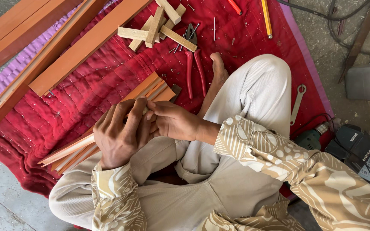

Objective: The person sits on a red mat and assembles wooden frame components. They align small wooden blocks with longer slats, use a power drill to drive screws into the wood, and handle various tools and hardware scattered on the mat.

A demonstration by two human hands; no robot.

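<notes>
- right now your left hand (120, 132) is curled over the bundle of long orange-brown grooved wooden mouldings (108, 128), fingers bent and close together, clamped down on its top face.
- your right hand (174, 121) comes in from the other side, fingers nearly closed, the tips meeting the left hand's fingers at the mouldings; whether it pinches something small there you cannot tell, since the left hand covers that spot.
- the bundle lies across your lap and over the crumpled red quilted cloth (82, 98), its long axis running diagonally: one end low and toward the left edge of the view, the other rising to the right near your bare foot (218, 70).
- the cut end of the bundle points up and right, just beside a dark small block.
- near that end rest the red-handled pliers (193, 60), handles toward you, jaws toward a heap of short pale wooden offcuts (157, 28).
- longer orange-brown wooden boards (86, 42) lie well apart from your hands, at the upper left, roughly parallel to the bundle.
- a flat metal spanner (297, 102) lies on the cloth beyond your right knee.
</notes>
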